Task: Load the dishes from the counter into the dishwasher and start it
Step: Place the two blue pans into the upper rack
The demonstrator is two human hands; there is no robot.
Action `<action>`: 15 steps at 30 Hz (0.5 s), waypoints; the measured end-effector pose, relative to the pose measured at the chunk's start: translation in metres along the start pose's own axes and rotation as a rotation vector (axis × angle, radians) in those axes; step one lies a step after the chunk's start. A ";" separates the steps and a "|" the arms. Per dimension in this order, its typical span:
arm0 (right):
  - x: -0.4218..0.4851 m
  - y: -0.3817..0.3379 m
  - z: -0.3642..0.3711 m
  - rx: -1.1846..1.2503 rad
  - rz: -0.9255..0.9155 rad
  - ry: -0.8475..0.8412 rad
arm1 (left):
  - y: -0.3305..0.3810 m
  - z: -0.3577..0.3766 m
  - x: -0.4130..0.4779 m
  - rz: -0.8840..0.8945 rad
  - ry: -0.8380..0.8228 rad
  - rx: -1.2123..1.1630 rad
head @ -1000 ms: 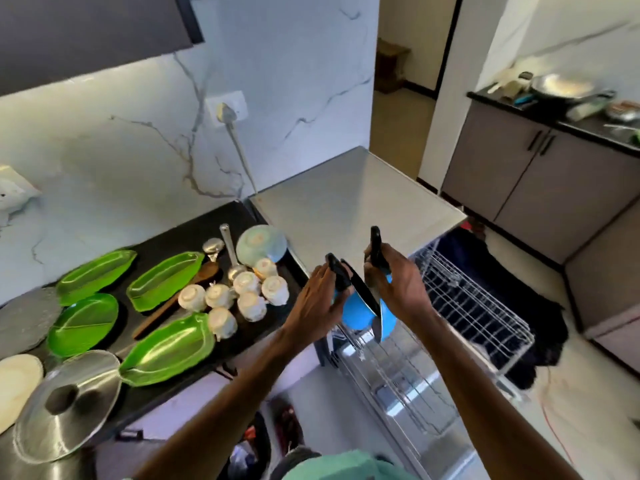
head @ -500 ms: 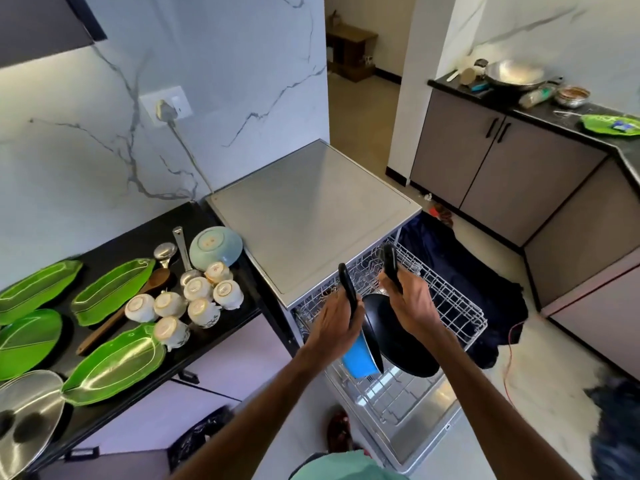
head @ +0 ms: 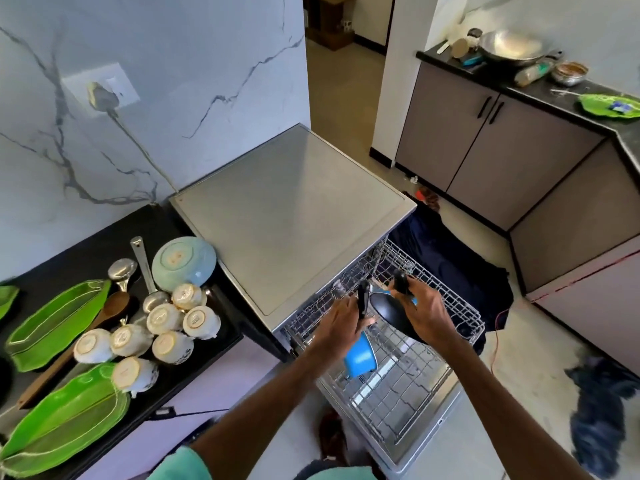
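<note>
The person wears a mint-green short-sleeved top (head: 180, 466), leaving both forearms (head: 485, 386) bare.

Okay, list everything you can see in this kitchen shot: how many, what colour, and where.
cups: seven, white, upturned on the black counter
leaf-shaped trays: three, green, left end of that counter, one cut off by the frame
bowl: one, pale blue, upturned, beside the dishwasher
metal spoons: two, silver, behind the cups
wooden spoon: one, brown, between trays and cups
dishwasher: one, steel, centre, door open
rack: one, grey wire, pulled out
blue pan: one, over the rack
black pan: one, over the rack
wok: one, silver, far counter
cloth: one, dark blue, floor beyond the rack
left hand: grips the blue pan's handle
right hand: grips the black pan's handle
</note>
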State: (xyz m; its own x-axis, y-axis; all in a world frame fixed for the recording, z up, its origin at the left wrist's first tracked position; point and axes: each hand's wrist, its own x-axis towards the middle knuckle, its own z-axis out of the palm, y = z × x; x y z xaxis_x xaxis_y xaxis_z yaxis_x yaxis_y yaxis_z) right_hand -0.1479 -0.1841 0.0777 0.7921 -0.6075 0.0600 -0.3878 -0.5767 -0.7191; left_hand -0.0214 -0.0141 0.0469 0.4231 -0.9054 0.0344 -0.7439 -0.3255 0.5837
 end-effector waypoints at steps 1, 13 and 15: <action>0.003 0.003 -0.001 -0.002 0.006 0.001 | -0.002 0.002 0.004 -0.010 -0.004 -0.001; 0.062 0.073 0.016 0.052 -0.248 0.103 | -0.037 0.058 0.073 -0.217 -0.132 0.142; 0.075 0.092 0.027 0.055 -0.345 0.122 | -0.046 0.072 0.085 -0.319 -0.127 0.137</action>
State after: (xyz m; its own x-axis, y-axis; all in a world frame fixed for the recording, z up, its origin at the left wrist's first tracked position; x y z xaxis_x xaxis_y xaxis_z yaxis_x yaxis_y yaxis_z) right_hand -0.1114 -0.2679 -0.0023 0.8083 -0.4455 0.3850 -0.0799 -0.7308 -0.6779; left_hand 0.0119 -0.0951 -0.0353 0.5836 -0.7765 -0.2377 -0.6513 -0.6224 0.4341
